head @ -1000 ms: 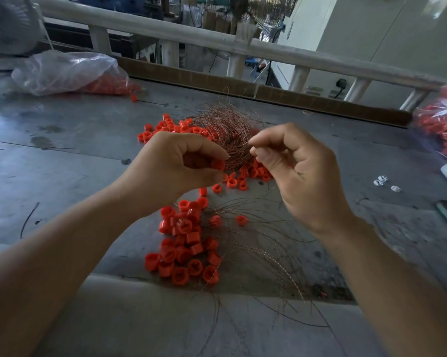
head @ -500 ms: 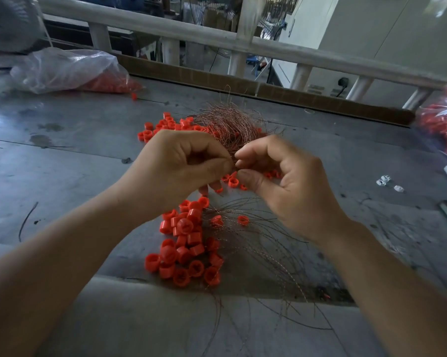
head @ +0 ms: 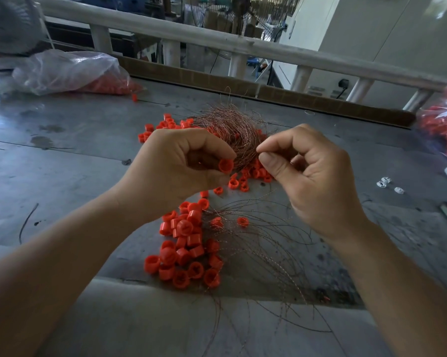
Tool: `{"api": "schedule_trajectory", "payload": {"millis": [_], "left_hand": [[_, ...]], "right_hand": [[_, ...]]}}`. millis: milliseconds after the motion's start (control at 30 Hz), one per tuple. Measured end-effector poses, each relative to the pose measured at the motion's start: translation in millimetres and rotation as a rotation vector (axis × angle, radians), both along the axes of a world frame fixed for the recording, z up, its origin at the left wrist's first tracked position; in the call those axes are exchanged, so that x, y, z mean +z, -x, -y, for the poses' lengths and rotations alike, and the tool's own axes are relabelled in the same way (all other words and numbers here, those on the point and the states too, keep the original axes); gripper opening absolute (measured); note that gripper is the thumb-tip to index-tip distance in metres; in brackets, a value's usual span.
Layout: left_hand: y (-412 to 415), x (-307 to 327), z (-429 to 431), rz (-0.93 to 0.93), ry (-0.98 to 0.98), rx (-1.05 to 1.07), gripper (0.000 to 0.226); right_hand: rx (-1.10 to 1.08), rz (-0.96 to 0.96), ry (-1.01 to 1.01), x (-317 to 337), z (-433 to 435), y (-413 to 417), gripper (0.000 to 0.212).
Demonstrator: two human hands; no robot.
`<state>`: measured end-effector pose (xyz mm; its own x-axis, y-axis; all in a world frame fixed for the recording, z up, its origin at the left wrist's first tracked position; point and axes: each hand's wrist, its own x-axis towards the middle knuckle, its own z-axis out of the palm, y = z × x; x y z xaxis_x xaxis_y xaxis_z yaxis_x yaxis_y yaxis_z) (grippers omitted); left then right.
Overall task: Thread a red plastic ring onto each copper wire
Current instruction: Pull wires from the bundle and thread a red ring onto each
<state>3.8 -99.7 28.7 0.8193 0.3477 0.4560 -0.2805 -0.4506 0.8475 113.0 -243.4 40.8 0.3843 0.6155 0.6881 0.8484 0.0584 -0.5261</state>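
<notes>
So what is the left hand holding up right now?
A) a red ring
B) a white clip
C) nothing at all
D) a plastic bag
A: the left hand pinches a single red ring between thumb and fingertips, lifted above the loose rings on the table.

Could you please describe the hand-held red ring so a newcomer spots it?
Over the middle of the grey table, find the left hand. It pinches one red ring, the only one lifted off the table; the other rings lie loose below.
</notes>
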Motion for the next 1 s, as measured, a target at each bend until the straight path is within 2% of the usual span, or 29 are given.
{"api": "schedule_trajectory", "payload": {"millis": [167, 400, 600, 867, 1000], "left_hand": [[0.6, -0.4, -0.8, 0.007, 0.043, -0.028, 0.022], [1.0, 1.4, 1.0, -0.009, 0.056, -0.034, 0.026], [2.6, 3.1, -1.3, -0.041, 0.176, -0.097, 0.032], [3.4, 3.3, -1.1, -0.036, 0.164, -0.11, 0.026], [4.1, 2.8, -0.6, -0.04, 0.166, -0.147, 0.031]], "right_hand": [[0.017, -0.001, 0.026, 0.9, 0.8, 3.5, 0.012], [0.008, 0.005, 0.046, 0.8, -0.3, 7.2, 0.013], [0.004, -0.007, 0.043, 1.3, -0.5, 6.9, 0.012], [0.036, -0.088, 0.037, 2.9, -0.1, 8.0, 0.018], [0.041, -0.081, 0.069, 1.3, -1.9, 10.9, 0.018]]}}
